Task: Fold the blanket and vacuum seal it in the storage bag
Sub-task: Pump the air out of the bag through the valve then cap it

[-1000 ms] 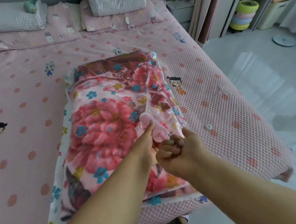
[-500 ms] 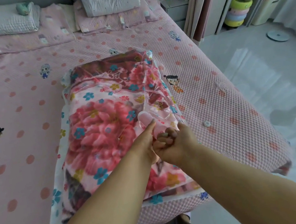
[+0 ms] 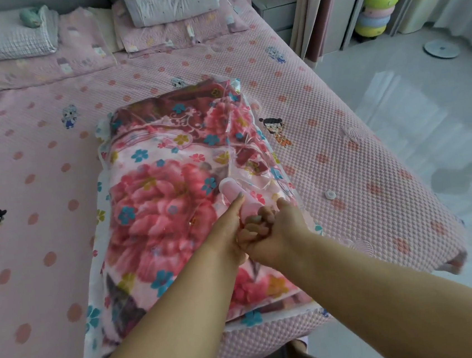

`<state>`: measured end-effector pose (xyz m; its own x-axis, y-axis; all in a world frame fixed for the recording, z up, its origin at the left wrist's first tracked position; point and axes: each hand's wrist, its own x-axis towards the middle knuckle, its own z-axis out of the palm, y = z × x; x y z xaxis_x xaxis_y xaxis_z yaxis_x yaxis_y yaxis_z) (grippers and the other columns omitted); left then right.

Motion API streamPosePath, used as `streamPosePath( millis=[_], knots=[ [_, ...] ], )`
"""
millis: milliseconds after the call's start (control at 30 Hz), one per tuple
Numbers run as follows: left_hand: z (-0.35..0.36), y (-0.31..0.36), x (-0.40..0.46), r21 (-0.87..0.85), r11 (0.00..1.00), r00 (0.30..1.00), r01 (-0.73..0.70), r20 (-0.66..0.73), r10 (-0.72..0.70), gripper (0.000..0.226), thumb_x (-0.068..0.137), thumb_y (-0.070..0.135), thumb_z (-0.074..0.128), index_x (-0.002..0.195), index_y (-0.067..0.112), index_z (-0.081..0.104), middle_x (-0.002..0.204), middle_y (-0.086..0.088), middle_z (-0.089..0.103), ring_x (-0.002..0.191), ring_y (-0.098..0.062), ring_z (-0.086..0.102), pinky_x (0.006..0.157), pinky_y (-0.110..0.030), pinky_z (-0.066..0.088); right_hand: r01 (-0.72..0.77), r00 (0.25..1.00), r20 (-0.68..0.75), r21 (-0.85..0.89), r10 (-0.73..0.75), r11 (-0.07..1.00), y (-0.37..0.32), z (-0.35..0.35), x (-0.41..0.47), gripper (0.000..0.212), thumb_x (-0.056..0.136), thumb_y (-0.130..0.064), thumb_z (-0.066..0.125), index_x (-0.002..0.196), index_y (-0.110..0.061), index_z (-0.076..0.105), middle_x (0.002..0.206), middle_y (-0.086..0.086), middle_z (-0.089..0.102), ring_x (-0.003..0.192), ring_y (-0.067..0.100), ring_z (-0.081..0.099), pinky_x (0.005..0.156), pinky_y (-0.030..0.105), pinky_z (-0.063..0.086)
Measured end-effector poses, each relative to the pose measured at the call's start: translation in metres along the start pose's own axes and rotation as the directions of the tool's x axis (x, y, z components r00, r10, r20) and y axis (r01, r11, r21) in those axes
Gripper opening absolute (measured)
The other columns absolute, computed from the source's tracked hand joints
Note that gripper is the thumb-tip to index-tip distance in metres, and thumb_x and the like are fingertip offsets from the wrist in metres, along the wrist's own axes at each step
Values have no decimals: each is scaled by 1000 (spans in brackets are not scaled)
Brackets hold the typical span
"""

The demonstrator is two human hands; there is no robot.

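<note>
1. The folded floral blanket [image 3: 167, 203] lies inside the clear storage bag [image 3: 111, 250] on the pink bedspread [image 3: 376, 193].
2. Both hands, left hand [image 3: 228, 232] and right hand [image 3: 275, 233], clasp the pink hand pump [image 3: 240, 204]; keep it seated squarely.
3. The white valve cap [image 3: 330, 195] lies nearby.

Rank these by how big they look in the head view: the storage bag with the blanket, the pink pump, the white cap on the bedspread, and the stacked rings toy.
1. storage bag
2. stacked rings toy, farther off, so unsure
3. pink pump, partly hidden by hands
4. white cap
</note>
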<state>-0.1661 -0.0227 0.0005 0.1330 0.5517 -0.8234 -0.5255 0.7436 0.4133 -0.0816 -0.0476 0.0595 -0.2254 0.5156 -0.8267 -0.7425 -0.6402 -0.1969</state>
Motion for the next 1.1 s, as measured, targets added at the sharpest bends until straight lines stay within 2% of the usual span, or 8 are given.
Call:
streamPosePath(
  millis=[167, 367, 567, 633, 800, 900, 1000, 1100],
  knots=[
    [-6, 0, 0, -54, 993, 986, -110, -133, 102, 45, 82, 40, 72, 111, 6, 63, 83, -10, 67, 76, -23, 66, 55, -30, 58, -110, 993, 36, 7, 109, 994, 0, -27, -57, 65, 95, -49, 38, 41, -14, 31, 51, -1, 29, 34, 9, 18, 42, 17, 21],
    [8, -2, -3, -7, 1000, 1000, -14, -17, 14, 47, 95, 47, 52, 71, 7, 46, 50, -5, 53, 27, -9, 49, 29, -10, 38, -3, 998, -59, 37, 5, 999, -9, 8, -3, 67, 98, -53, 33, 44, -13, 33, 53, 0, 30, 32, 10, 20, 44, 17, 19],
    [-4, -2, -1, -40, 990, 981, -137, -144, 130, 51, 85, 42, 69, 117, 4, 62, 78, -10, 67, 72, -22, 65, 44, -25, 55, -105, 993, 61, -4, 106, 994, -2, -29, -59, 63, 95, -47, 37, 42, -14, 30, 51, -1, 28, 34, 8, 18, 40, 17, 21],
    [-1, -4, -2, 12, 991, 981, -135, -135, 136, 50, 86, 44, 67, 115, 3, 63, 73, -9, 66, 67, -19, 65, 43, -23, 54, -99, 993, 61, 34, 97, 995, -8, -27, -55, 63, 96, -47, 37, 43, -15, 30, 50, 0, 29, 34, 8, 19, 40, 17, 22],
    [9, -3, -8, 8, 999, 999, -47, -23, 47, 48, 97, 48, 45, 71, 7, 47, 37, -2, 52, 25, -8, 48, 48, -7, 38, -13, 999, -46, 10, 13, 1000, -10, 7, -7, 65, 98, -49, 34, 44, -13, 32, 47, 1, 30, 33, 11, 20, 45, 18, 19],
    [9, -3, -7, -19, 998, 998, -54, -41, 53, 50, 92, 50, 56, 87, 1, 59, 51, -8, 58, 34, -12, 55, 37, -8, 40, -47, 997, 63, 0, 47, 999, -11, -8, -30, 63, 97, -48, 35, 44, -14, 31, 47, 0, 29, 33, 10, 20, 44, 17, 20],
    [5, 0, -7, -22, 990, 981, -137, -139, 132, 47, 85, 42, 68, 115, 6, 62, 72, -10, 67, 62, -20, 66, 52, -28, 56, -118, 990, 77, -7, 118, 993, -11, -27, -66, 64, 95, -47, 38, 41, -14, 32, 52, -2, 27, 32, 8, 18, 41, 16, 21],
    [9, 0, -5, 17, 992, 987, -122, -104, 123, 46, 86, 48, 65, 106, 6, 63, 60, -7, 67, 50, -16, 64, 56, -22, 55, -75, 996, 59, 23, 74, 997, -19, -19, -50, 65, 97, -48, 36, 41, -14, 32, 51, -1, 28, 32, 9, 20, 43, 16, 22]
  ],
)
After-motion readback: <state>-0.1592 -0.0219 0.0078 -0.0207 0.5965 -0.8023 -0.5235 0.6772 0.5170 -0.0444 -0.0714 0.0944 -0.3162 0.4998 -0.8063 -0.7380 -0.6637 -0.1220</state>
